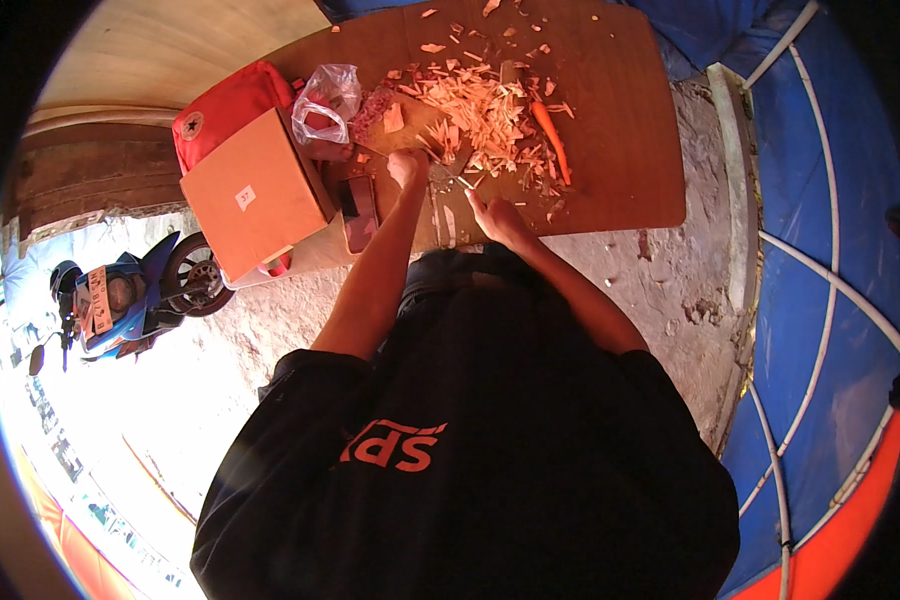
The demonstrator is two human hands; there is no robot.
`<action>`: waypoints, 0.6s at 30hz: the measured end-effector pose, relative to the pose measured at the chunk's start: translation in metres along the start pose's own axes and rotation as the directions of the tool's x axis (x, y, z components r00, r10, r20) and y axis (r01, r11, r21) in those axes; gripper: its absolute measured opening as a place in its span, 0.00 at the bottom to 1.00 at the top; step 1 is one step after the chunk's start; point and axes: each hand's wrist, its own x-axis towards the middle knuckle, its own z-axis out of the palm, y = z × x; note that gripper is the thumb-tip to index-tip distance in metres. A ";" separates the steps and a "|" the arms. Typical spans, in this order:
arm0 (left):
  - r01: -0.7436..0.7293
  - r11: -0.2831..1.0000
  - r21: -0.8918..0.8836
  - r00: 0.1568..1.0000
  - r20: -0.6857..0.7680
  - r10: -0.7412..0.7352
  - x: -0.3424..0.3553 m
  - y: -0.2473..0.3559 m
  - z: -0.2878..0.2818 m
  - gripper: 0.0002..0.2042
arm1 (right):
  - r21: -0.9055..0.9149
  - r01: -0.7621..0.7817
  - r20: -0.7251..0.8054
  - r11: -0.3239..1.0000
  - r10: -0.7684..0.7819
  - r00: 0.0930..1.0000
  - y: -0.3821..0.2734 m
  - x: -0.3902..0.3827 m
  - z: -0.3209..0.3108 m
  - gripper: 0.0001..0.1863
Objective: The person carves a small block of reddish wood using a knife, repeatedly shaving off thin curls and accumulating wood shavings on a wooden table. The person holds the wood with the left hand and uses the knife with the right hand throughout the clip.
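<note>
My left hand is closed, near the brown table's front edge, apparently round a thin stick whose ends are hard to make out. To its right my right hand is closed round the handle of what looks like a knife, whose narrow blade points up-left toward the left hand. Beyond both hands spreads a pile of pale wood slivers. A long orange-red tool handle lies at the pile's right side. My fingers hide most of what they grip.
On the table's left stand a cardboard box, a red bag and a clear plastic bag. A phone lies by my left forearm. A motorcycle is parked at left; blue tarp with white pipes hangs at right.
</note>
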 end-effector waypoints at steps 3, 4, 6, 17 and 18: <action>0.031 0.999 -0.029 0.999 -0.040 -0.032 -0.003 0.003 -0.001 0.09 | -0.049 0.076 0.006 0.996 -0.076 0.997 0.007 0.001 0.005 0.47; 0.017 0.999 -0.033 0.998 -0.054 -0.018 -0.004 0.003 -0.001 0.09 | -0.093 0.151 0.010 0.984 -0.151 0.989 0.012 0.002 0.008 0.47; 0.013 0.999 -0.035 0.999 -0.052 -0.015 -0.004 0.002 0.000 0.09 | -0.127 0.200 -0.005 0.971 -0.202 0.979 0.019 0.008 0.015 0.46; -0.019 0.998 -0.056 1.000 0.020 0.020 -0.006 0.004 -0.009 0.09 | -0.235 0.103 -0.178 0.966 -0.147 0.973 0.021 0.021 0.028 0.30; -0.030 0.999 -0.037 1.000 0.001 0.030 -0.004 0.005 -0.008 0.09 | -0.238 0.149 -0.181 0.960 -0.194 0.964 0.019 0.021 0.027 0.31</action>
